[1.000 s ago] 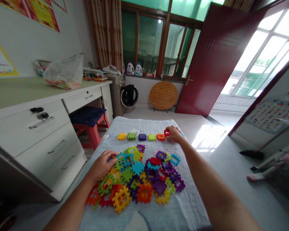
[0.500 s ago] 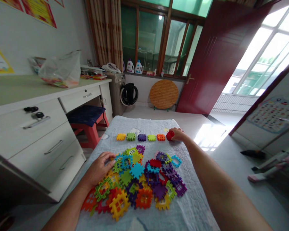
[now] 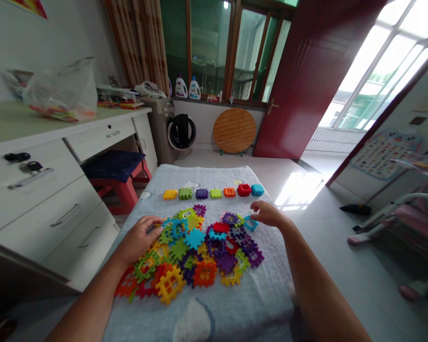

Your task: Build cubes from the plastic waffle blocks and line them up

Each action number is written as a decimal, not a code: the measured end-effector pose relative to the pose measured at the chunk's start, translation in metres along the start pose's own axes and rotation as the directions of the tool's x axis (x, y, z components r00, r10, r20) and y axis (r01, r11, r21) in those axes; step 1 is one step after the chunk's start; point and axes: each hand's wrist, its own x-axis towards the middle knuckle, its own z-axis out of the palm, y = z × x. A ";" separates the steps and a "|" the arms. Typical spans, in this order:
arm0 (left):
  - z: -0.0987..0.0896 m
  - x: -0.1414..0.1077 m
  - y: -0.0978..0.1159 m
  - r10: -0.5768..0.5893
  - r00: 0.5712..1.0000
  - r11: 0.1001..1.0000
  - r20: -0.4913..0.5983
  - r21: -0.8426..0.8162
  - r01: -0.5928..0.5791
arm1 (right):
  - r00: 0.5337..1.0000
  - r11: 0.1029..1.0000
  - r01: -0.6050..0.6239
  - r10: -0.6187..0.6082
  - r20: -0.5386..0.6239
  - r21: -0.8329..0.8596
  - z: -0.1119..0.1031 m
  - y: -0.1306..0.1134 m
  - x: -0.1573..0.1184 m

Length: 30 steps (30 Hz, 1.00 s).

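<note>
So the right hand [image 3: 268, 214] has a loose grip right now, fingers a bit curled with nothing in it that I can see, just beside a sky-blue square plastic frame piece [image 3: 250, 223] at the right of the pile. Half a second ago that same hand was on the chunky red notched plastic block [image 3: 244, 190]; now it's let go and come back nearer the person, so the red one is in plain sight, with the bright blue notched plastic block [image 3: 257, 190] showing beyond it at the end of the row. Left hand [image 3: 140, 237] is much as it was, laid on the left edge of the pile, thumb apart from the fingers, its grip relaxed with nothing pinched that I can make out. The row sits at the far end of the bench [image 3: 271, 285], which is covered in a pale blue cloth, and runs left to right: yellow, green, dark purple, lime, orange, red, blue. They're all thick little things with toothed edges; the orange one has square window holes. Nearer the person is a messy heap of flat interlocking plastic pieces [image 3: 190, 260], some solid, some open frames, overlapping at all angles, with purples mostly on the right and orange and red at the lower left. Further out there's a red plastic stool [image 3: 125, 194] with a dark blue seat cover on the left and a round wooden tabletop [image 3: 234, 130] leaning against the wall.
</note>
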 end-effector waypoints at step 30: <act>0.000 -0.002 0.004 -0.022 1.000 0.999 -0.021 -0.026 0.021 | 0.955 0.994 0.110 -0.105 -0.276 0.004 0.039 -0.037 -0.015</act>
